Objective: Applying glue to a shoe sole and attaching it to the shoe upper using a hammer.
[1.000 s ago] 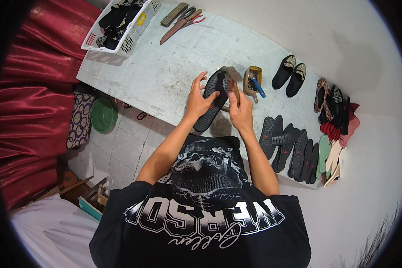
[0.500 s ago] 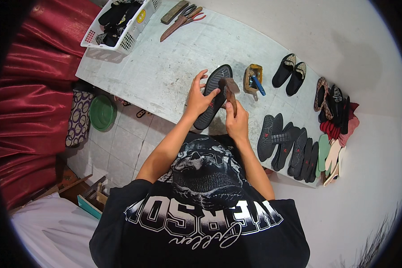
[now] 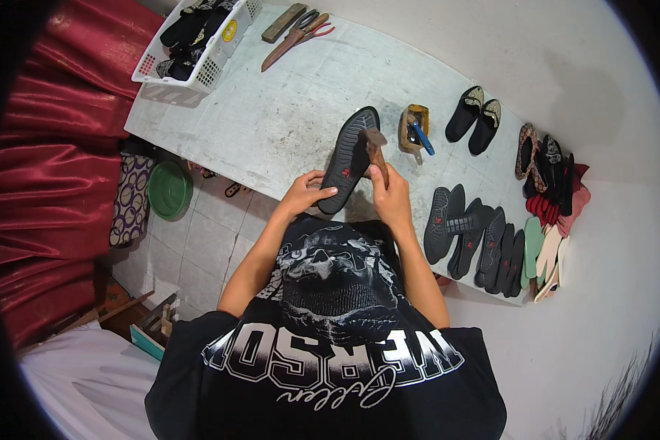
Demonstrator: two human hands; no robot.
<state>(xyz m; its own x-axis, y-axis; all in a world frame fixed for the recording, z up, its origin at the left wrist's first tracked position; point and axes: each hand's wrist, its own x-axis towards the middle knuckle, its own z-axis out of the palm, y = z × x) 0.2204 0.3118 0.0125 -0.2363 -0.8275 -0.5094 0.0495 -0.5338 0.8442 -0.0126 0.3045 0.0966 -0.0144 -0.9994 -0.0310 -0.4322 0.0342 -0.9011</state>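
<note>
A dark shoe sole (image 3: 350, 158) lies tread-up on the pale worktop (image 3: 271, 110), running from seven to one o'clock just ahead of the person. It looks light, rubbery and flexible, likely to bend if lifted by one end; best held flat near the heel. The left hand (image 3: 306, 194) presses that heel end, fingers spread, grasping nothing. The right hand (image 3: 390, 196) is clenched round a hammer (image 3: 376, 150), its head over the sole. At two o'clock stands a small pot (image 3: 413, 126); at four o'clock, a row of spare soles (image 3: 484, 242).
</note>
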